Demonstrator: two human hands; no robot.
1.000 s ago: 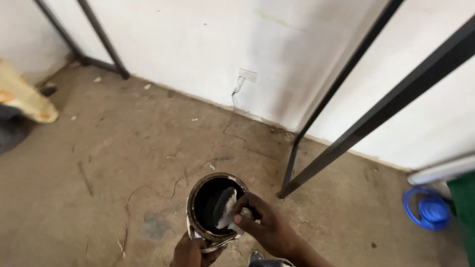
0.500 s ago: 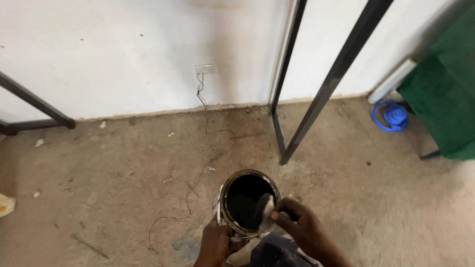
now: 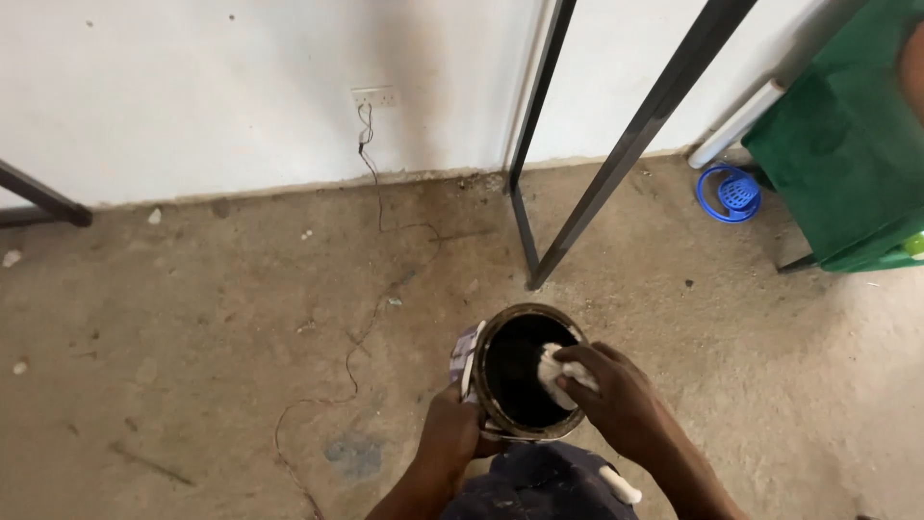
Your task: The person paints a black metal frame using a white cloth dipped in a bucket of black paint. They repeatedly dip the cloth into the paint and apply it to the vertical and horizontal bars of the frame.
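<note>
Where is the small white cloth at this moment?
Head view, lower centre: the small white cloth is inside the round dark can, pinched by the right hand.

Place: workshop or bare workroom | rough concrete floor (image 3: 192, 366) — black metal frame (image 3: 616, 164) | wall socket (image 3: 373, 96) — trailing wire
</note>
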